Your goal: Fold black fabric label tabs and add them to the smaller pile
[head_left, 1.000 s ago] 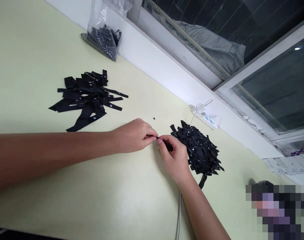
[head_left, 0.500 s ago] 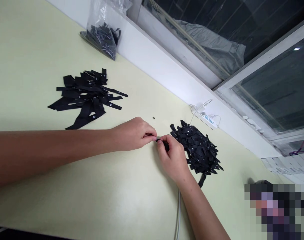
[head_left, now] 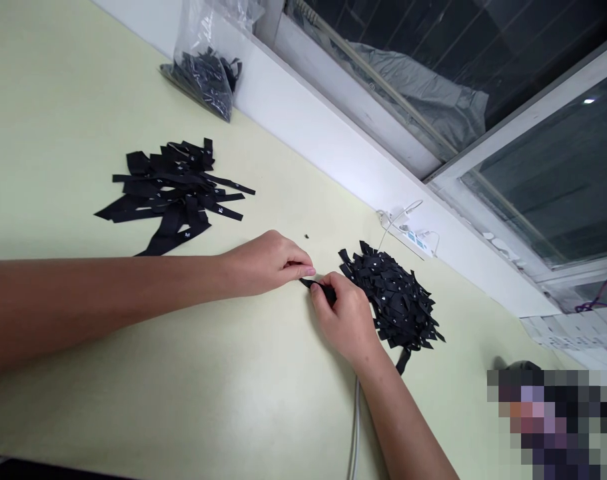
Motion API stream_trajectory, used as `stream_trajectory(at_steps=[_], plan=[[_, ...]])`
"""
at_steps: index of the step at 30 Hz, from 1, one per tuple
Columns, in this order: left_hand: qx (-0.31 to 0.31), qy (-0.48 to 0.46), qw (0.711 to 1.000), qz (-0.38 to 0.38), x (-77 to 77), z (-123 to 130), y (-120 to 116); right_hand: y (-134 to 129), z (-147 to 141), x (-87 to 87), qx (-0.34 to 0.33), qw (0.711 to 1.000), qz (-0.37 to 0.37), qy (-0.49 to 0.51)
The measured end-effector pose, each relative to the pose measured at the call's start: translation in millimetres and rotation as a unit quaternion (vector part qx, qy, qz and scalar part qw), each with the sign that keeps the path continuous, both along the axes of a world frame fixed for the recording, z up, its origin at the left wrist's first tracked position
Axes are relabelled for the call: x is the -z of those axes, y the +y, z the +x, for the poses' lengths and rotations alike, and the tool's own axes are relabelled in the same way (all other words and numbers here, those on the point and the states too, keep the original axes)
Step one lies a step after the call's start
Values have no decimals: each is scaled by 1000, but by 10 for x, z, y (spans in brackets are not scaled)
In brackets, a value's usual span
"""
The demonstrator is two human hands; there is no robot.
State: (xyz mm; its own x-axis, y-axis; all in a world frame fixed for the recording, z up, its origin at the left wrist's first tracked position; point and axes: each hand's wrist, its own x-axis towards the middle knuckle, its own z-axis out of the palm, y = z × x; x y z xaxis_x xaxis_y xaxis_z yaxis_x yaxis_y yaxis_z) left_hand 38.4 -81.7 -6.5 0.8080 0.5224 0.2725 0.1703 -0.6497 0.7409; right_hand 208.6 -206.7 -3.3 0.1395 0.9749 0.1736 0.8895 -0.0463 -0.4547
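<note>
My right hand [head_left: 344,313] is closed around a black fabric strip [head_left: 312,284]; the strip's narrow end sticks out to the left past the thumb, and the rest is mostly hidden in the fingers. Just above that end, my left hand [head_left: 276,262] has its thumb and fingertips pressed together. Whether anything small is between them is hidden. Right beside my right hand lies a dense pile of short black strips [head_left: 398,297] with small white marks. Beyond my left forearm is a looser pile of longer black strips [head_left: 178,187], some also marked white.
A clear plastic bag [head_left: 203,80] with black pieces stands against the white ledge. A power strip [head_left: 408,235] with plugged cables lies by the wall. One small dark scrap [head_left: 306,236] is on the table [head_left: 208,393]. A grey cable [head_left: 356,427] runs beneath my right forearm.
My left fingertips have shifted slightly up from the strip's end, and more of that end now shows. My right hand has stayed nearly in place, still holding the strip.
</note>
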Motion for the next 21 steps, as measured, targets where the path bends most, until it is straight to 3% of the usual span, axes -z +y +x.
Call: stream_trajectory(at_steps=[5,8,12,17,21], plan=[[-45,-39,998,30,31,21,5,4,93,4,-9,993,30,116],[-76,-40,996,7,48,22,15,13,160,38,1,977,66,202],[-56,-44,996,-50,57,6,35,24,195,80,31,940,87,328],[-26,-108,993,26,62,8,40,39,183,64,51,910,117,395],[-22,-127,992,15,59,15,11,51,179,53,57,900,129,413]])
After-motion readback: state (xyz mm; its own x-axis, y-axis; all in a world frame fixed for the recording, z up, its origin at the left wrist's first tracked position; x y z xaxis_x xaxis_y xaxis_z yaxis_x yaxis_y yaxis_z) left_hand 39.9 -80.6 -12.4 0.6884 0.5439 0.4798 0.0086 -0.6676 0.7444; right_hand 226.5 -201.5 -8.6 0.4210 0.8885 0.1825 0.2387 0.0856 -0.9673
